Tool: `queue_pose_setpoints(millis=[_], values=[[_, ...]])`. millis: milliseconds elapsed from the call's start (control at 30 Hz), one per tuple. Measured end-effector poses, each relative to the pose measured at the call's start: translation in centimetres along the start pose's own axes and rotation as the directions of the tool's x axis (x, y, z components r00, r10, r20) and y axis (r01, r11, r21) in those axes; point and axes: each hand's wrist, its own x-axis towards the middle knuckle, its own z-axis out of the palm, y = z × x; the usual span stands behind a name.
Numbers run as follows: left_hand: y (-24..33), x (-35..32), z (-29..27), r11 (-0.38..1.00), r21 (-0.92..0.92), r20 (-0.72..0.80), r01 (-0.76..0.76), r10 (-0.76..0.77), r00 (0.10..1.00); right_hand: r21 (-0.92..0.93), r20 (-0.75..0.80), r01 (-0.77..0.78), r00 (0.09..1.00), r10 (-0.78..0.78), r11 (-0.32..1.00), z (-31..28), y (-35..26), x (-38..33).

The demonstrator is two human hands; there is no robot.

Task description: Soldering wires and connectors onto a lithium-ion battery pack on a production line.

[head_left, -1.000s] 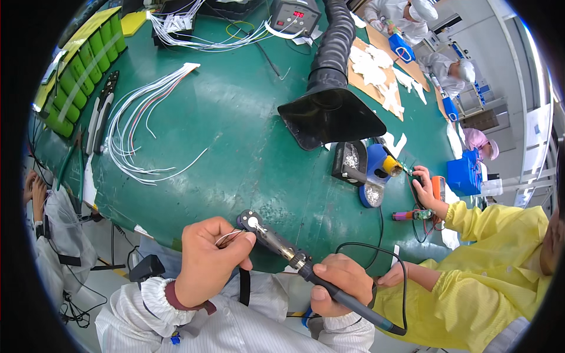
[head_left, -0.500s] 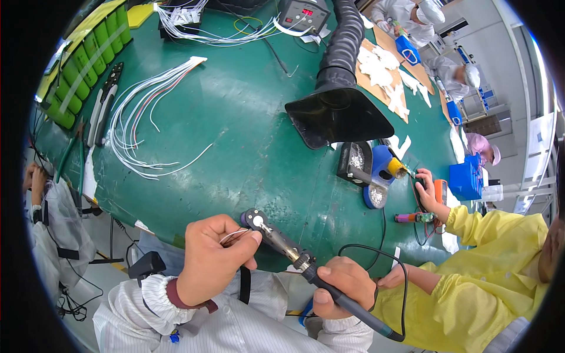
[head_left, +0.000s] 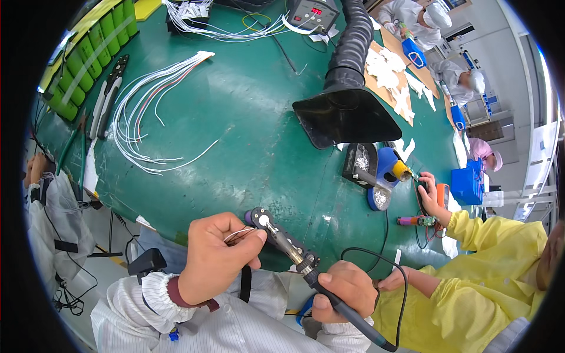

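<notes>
My left hand (head_left: 222, 254) is closed in a pinch on a thin wire (head_left: 236, 233), whose end reaches toward a dark, round-ended part (head_left: 256, 215) at the table's near edge. My right hand (head_left: 346, 289) grips the dark handle of a soldering iron (head_left: 364, 327), which slants up and left. The iron's tip lies over a bright, silvery round spot at the end of that part; whether it touches the metal cannot be made out. A black cable loops from the handle's rear end. My fingers and the iron partly cover the part.
A black fume hose nozzle (head_left: 347, 115) hangs over the green table (head_left: 235, 141). Beyond my right hand stand a blue iron holder (head_left: 387, 162) and a tip-cleaner box (head_left: 359, 162). White wires (head_left: 126, 126), wire strippers (head_left: 106, 100) and green cells (head_left: 76, 76) lie left. A yellow-sleeved co-worker (head_left: 465, 276) works at right.
The whole view has shifted slightly, with the table's things a little farther right. Both hands keep their grips, and the iron's tip stays at the round-ended part.
</notes>
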Motion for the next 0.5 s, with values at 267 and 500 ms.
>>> queue_pose_setpoints(millis=[267,500], values=[[-0.07,0.05,-0.07,1.0,0.002,0.011,-0.011,0.011,1.0,-0.03,0.079,0.029,0.996,-0.027,0.999,-0.26,-0.26,0.34],[-0.11,0.02,-0.01,1.0,-0.005,0.022,-0.005,0.005,1.0,-0.012,0.051,0.034,0.998,-0.033,0.999,-0.07,-0.07,0.11]])
